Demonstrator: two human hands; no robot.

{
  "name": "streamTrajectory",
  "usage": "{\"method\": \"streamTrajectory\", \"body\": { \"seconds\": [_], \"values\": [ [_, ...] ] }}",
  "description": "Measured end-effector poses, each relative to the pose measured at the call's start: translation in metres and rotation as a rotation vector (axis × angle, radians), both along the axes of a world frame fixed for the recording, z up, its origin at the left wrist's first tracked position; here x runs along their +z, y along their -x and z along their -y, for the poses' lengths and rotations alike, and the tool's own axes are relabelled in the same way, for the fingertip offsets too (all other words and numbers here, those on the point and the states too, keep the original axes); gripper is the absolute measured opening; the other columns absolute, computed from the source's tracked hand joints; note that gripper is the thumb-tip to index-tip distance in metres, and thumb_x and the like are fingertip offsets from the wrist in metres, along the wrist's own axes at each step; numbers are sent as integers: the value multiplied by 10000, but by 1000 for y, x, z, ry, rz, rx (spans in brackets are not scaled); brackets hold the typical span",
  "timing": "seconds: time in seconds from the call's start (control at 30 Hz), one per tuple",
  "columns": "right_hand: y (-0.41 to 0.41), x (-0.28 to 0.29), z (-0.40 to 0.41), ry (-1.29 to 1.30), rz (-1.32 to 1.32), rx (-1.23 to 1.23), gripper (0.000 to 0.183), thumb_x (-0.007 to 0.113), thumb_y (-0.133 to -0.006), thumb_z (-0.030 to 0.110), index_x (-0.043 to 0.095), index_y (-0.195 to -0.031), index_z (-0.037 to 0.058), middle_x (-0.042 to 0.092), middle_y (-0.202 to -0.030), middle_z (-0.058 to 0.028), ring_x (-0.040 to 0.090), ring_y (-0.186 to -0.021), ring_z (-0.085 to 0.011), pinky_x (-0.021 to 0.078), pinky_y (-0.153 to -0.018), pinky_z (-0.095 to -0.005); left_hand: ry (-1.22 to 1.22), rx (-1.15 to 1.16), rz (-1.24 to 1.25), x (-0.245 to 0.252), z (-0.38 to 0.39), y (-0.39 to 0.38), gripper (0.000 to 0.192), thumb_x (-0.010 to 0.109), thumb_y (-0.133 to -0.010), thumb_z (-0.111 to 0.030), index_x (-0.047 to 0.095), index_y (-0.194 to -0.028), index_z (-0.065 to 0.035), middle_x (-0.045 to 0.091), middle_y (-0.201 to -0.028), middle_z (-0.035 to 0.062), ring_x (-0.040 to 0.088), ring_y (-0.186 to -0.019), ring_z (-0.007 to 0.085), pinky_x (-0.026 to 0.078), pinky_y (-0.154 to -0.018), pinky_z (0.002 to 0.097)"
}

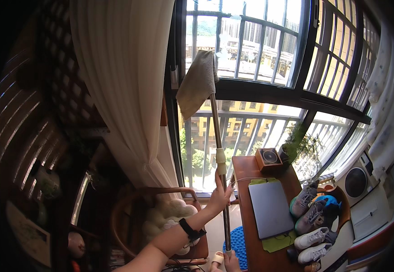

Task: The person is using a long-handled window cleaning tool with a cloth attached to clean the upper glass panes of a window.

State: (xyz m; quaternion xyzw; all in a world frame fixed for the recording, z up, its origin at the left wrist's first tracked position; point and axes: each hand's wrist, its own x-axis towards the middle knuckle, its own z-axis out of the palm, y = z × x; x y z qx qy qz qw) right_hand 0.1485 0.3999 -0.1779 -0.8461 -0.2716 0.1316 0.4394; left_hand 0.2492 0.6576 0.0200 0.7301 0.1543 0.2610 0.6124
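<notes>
A long metal telescopic pole (216, 125) runs up the middle of the view. My left hand (221, 197) grips it just below its pale plastic collar (221, 159), and a black band sits on that forearm. Lower down, my right hand (232, 262) holds the pole's bottom end. A light greyish cloth (198, 81) is draped over the head at the top and hides its shape. The cloth is in front of the dark frame and glass of a barred window (258, 47); whether it touches the glass I cannot tell.
At right, a wooden table (241, 166) bears a closed laptop (271, 209), a wooden box-shaped device (269, 159) and a potted plant (290, 148). Several shoes (310, 210) stand beside the laptop. A wooden chair (197, 195) with cushions and a long curtain (125, 68) are at left.
</notes>
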Motion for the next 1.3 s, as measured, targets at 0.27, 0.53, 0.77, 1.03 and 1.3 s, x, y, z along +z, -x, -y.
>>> {"method": "streamTrajectory", "body": {
  "seconds": [0.27,0.53,0.77,1.03,1.3],
  "values": [
    [-30,30,-50,-254,-202,5,248,487,-897,288,416,-886,51,459,-520,0,453,-417,-77,348,-370,-229,-219,16,19,75,-7,-39,762,423,-895,-199,-180,-1357,-138,595,-680,212,604,-557,326,475,-494,378],
    [-31,53,10,-145,-10,-75,303,512,-868,308,473,-953,19,568,-631,-174,590,-618,-363,435,-534,-425,-363,12,-49,8,59,-25,796,446,-897,-249,-186,-1354,-88,589,-749,223,576,-556,315,465,-545,387],
    [-41,20,74,-198,-90,-75,455,425,-886,390,446,-1164,30,588,-840,-285,585,-839,-420,465,-700,-463,-276,-127,-300,-45,116,-34,805,454,-894,-211,-197,-1333,-32,567,-736,190,586,-640,294,464,-589,379],
    [-100,165,16,-279,-180,-92,349,487,-878,362,457,-886,15,572,-694,-244,560,-709,-452,429,-562,-479,-160,-118,-5,108,107,-81,719,430,-911,-210,-103,-1361,-34,518,-667,108,513,-542,193,437,-501,318],
    [-53,48,98,47,-247,-52,458,419,-884,406,444,-1186,63,588,-906,-276,568,-885,-433,454,-713,-478,12,-332,-325,-33,121,-38,592,487,-888,-239,150,-1281,48,459,-1103,264,520,-991,318,402,-851,386]
  ]
}}
